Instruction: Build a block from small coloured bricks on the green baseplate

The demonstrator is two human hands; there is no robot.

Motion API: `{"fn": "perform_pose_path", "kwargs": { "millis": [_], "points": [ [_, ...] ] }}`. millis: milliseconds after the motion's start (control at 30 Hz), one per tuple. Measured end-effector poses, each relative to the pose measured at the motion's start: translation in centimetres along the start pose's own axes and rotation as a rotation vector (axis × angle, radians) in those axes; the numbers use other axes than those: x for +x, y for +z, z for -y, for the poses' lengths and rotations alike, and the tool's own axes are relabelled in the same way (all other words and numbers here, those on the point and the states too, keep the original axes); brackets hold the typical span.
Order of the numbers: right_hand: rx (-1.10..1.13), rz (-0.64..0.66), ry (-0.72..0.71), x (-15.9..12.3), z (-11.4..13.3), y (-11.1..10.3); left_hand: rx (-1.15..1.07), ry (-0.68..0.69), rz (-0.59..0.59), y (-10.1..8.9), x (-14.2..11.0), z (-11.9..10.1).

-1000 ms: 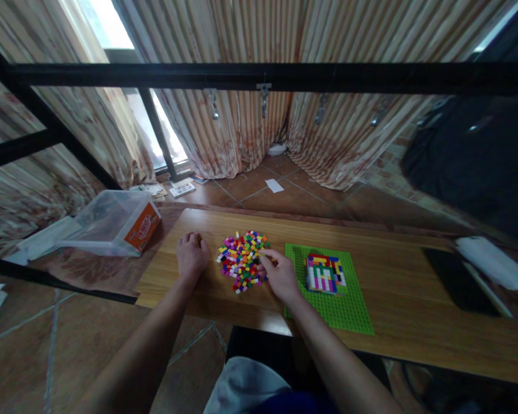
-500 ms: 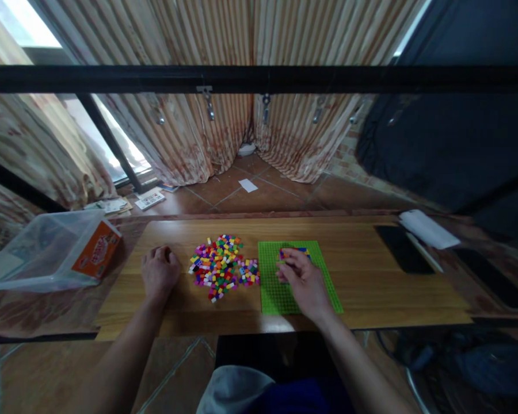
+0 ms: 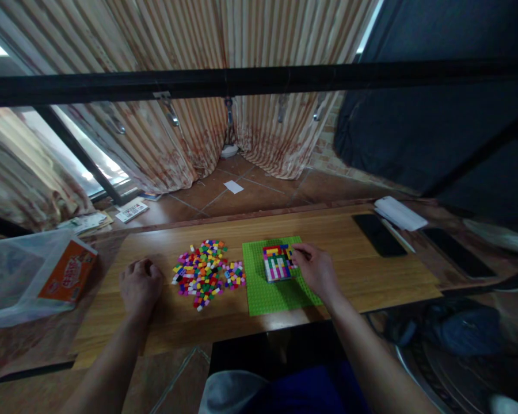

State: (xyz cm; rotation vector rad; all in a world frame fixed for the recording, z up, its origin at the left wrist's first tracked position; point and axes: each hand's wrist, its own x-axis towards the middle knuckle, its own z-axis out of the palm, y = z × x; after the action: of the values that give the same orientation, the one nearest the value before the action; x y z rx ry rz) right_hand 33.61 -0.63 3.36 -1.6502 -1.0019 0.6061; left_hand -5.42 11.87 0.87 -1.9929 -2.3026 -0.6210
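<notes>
A small block build [image 3: 278, 263] of several colours, with white and pink stripes toward me, stands on a green baseplate [image 3: 256, 300]. At its right side is my right hand [image 3: 317, 270], thumb and fingertips pinched together by the edge of the build. Whatever lies between those fingertips is too small to make out. Left of the baseplate spreads a loose pile of small toy bricks [image 3: 202, 270] in many colours. My left hand [image 3: 141, 286] rests on the wooden table [image 3: 224, 328] left of the pile, its fingers curled in with nothing seen in them.
A clear plastic bin [image 3: 21, 276] with an orange label stands beyond the table's left end. Toward the right end lie a black phone-like slab [image 3: 379, 234], a white case [image 3: 400, 213] and a thin pale stick [image 3: 397, 234]. A dark bar [image 3: 259, 81] crosses beyond the table.
My right hand has moved from over the block build to its right side, uncovering the build. The view has turned to the right. My left hand stays resting on the table.
</notes>
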Motion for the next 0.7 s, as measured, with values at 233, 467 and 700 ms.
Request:
{"fn": "perform_pose_path", "kwargs": {
  "millis": [233,467,700],
  "points": [
    [-0.326,-0.064,-0.084,0.9,1.0,1.4,-0.014,-0.011,0.004,0.1,0.1,0.1],
    [-0.388,-0.010,-0.096,0.9,1.0,2.0,0.004,-0.035,0.020,0.1,0.0,0.1],
    [-0.321,-0.010,-0.104,1.1,0.3,1.0,0.021,-0.006,0.005,0.2,-0.1,0.0]
  ]
}}
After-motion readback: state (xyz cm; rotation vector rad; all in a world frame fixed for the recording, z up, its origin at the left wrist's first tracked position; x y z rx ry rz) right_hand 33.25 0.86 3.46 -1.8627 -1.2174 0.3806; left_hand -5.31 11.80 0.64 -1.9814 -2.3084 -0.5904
